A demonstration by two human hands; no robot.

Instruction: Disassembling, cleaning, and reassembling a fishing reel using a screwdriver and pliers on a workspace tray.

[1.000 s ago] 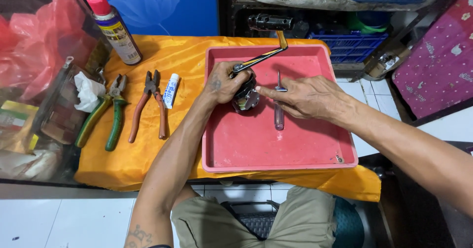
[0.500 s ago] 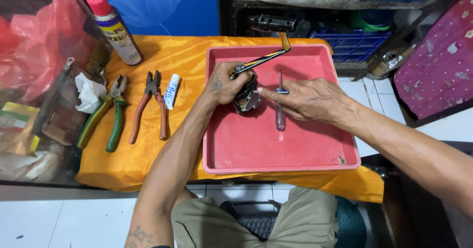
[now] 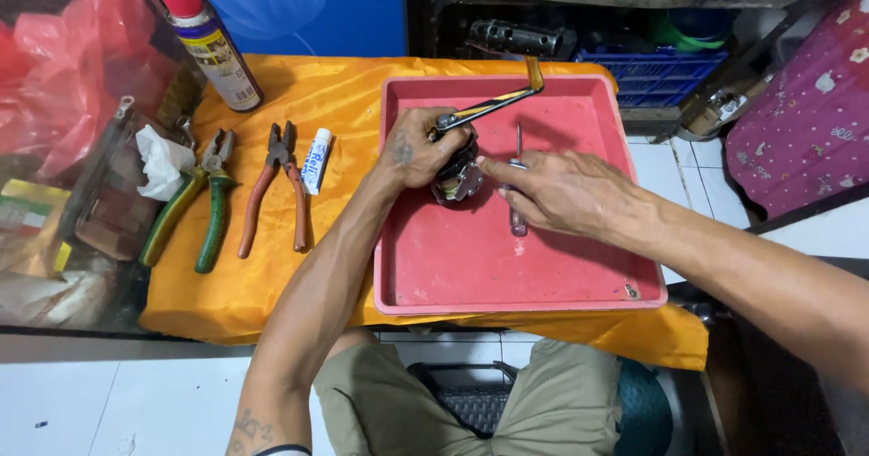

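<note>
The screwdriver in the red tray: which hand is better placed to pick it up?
Probably the right hand: it lies just over the screwdriver in the tray. The left hand grips the reel.

The left hand (image 3: 418,151) wraps the small metal mechanism (image 3: 457,180), hiding most of its body; what kind of part it is cannot be told. The right hand (image 3: 557,191) covers the middle of the screwdriver (image 3: 518,223). At 9 o'clock the picture's edge cuts off the pink plastic bag (image 3: 63,67). The right forearm runs out at 4 o'clock.
</note>
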